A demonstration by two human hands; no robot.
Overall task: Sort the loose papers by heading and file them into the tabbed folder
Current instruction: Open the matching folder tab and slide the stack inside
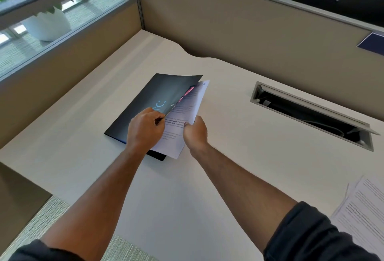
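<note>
A dark folder (145,102) is shown lying on the pale desk (228,156), its front cover lifted at the edge nearer the cable hatch (311,117). The cover's free edge is pinched by the left hand (145,129), whose fingers are curled with the knuckles turned upward and the thumb set against the edge. A pink tab (188,92) is exposed under the raised cover, further along that edge from the hand. A printed sheet (182,119) is gripped at its side edge by the right hand (195,131), with fingers folded round the paper; the sheet is held slanted inside the opening of the folder, its far corner projecting beyond the cover and its near corner overhanging the folder's near edge. Both forearms are extended forward from dark sleeves (311,231) and converge on the folder, the wrists nearly straight. A loose stack of printed papers (365,208) is seen well apart from the folder, on the hatch side, at the near edge of the desk. Beige partition panels (249,27) are seen behind the folder.
</note>
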